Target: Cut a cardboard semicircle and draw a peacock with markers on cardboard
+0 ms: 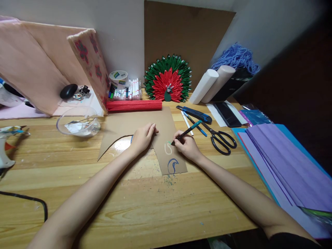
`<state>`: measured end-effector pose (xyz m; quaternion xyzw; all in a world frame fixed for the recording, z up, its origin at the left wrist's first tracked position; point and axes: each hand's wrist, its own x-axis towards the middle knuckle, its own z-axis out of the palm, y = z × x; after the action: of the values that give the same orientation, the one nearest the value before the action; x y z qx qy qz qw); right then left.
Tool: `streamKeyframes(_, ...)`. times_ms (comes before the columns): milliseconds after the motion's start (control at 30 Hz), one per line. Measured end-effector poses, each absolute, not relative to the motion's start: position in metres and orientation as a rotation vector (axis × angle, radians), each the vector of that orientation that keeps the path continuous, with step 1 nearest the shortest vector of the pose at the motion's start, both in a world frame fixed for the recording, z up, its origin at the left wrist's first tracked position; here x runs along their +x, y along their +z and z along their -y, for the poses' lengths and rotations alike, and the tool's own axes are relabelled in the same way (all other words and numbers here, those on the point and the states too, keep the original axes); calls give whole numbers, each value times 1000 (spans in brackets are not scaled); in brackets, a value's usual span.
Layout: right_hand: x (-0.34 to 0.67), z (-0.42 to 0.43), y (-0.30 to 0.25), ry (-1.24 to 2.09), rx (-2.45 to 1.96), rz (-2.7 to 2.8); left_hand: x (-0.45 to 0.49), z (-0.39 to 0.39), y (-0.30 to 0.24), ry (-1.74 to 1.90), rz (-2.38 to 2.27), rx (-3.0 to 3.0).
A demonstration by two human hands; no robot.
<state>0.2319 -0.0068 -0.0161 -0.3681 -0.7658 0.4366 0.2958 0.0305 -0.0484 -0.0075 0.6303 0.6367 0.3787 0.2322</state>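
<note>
Pinched in my right hand is a dark marker with a teal end, its tip down near a small green mark on the brown cardboard. Just below that tip, a pale curved outline is drawn, and nearer me a blue curved shape. My left hand lies on the cardboard near its cut-out curved edge, fingers stretched to the right and partly hidden. Beside my right hand lie a white marker, a blue pen, a blue-black box cutter and black-handled scissors.
A red paper roll lies behind the cardboard, before a marker box and a green-and-red peacock. A clear bowl and a glue gun stand left. Purple sheets are stacked right.
</note>
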Motion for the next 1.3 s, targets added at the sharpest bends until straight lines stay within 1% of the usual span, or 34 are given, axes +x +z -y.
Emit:
streamKeyframes(567,231,9,-14,1063,-955,2162,31,49,-5,1018,-1766,1739)
streamKeyframes(933,232,9,-14,1102,-975,2101,31,49,-6,1030,-1752,1727)
streamKeyframes(1167,232,9,-14,1037,-940,2174,32,49,-4,1012,-1760,1733)
streamKeyframes(1300,232,9,-13,1057,-934,2178,32,49,-5,1024,-1766,1726)
